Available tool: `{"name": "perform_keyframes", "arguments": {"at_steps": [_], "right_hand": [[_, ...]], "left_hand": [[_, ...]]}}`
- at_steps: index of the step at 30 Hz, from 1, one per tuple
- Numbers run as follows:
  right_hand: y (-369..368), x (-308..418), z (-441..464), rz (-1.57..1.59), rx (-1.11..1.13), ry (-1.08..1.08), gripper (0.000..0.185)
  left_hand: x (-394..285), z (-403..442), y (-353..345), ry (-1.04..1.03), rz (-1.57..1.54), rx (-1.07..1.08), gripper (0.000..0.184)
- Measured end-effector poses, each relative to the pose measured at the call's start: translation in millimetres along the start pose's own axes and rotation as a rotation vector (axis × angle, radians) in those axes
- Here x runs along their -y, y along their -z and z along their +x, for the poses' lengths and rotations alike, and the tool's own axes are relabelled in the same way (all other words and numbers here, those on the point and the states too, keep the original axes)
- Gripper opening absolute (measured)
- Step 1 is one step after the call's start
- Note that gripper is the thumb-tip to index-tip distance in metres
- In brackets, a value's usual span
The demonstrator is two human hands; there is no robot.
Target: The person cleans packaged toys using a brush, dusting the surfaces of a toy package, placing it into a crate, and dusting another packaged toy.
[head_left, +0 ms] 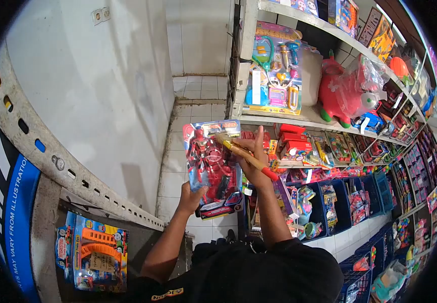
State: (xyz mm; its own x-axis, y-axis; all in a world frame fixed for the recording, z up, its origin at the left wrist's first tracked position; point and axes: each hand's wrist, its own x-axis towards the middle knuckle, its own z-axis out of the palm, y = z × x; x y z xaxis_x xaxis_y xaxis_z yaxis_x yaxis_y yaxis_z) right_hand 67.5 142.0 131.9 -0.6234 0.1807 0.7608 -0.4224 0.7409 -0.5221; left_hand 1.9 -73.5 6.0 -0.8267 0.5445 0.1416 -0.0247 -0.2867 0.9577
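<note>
A boxed red action figure is upright in front of me, its clear plastic front facing up toward the camera. My left hand grips its lower left edge, the thumb over the front. At the package's right side is my right hand, closed round a brush with a wooden handle and a red end. The brush's bristle end lies over the upper part of the package. Some fingers of my right hand stick up past the handle.
Shelves of packaged toys rise on the right, with a pink animal toy and a doctor set. Below them stand blue baskets. A perforated metal post and train toy packages are at the left, beside a white wall.
</note>
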Motion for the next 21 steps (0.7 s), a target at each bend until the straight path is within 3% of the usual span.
{"name": "perform_keyframes", "arguments": {"at_steps": [6,9,12,15,19,20,21], "right_hand": [[-7.5,-1.8,-4.3,0.182,0.014,-0.085,0.097],[-12.2,0.9,-4.5,0.478,0.016,-0.151,0.100],[-10.7,1.1,-2.9,0.829,0.006,-0.361,0.103],[-9.6,-6.1,-5.8,0.921,-0.043,-0.451,0.105],[-8.9,-3.2,-7.7,0.648,-0.157,-0.493,0.095],[-11.4,-5.9,-5.8,0.479,-0.245,-0.388,0.086],[-11.9,-7.5,-5.0,0.554,-0.292,-0.438,0.084]], "left_hand": [[-7.7,-1.0,-2.5,-0.041,-0.041,-0.037,0.023],[-3.4,-2.0,-1.5,-0.024,-0.064,-0.086,0.022],[-3.0,-1.5,-3.3,-0.008,-0.126,-0.135,0.021],[-4.6,-1.3,-2.8,-0.027,-0.134,-0.111,0.021],[-8.1,0.2,-5.2,-0.069,-0.051,-0.055,0.021],[-7.1,-0.9,-3.3,-0.069,0.052,-0.018,0.021],[-7.5,-0.8,-0.9,-0.070,0.155,0.020,0.021]]}}
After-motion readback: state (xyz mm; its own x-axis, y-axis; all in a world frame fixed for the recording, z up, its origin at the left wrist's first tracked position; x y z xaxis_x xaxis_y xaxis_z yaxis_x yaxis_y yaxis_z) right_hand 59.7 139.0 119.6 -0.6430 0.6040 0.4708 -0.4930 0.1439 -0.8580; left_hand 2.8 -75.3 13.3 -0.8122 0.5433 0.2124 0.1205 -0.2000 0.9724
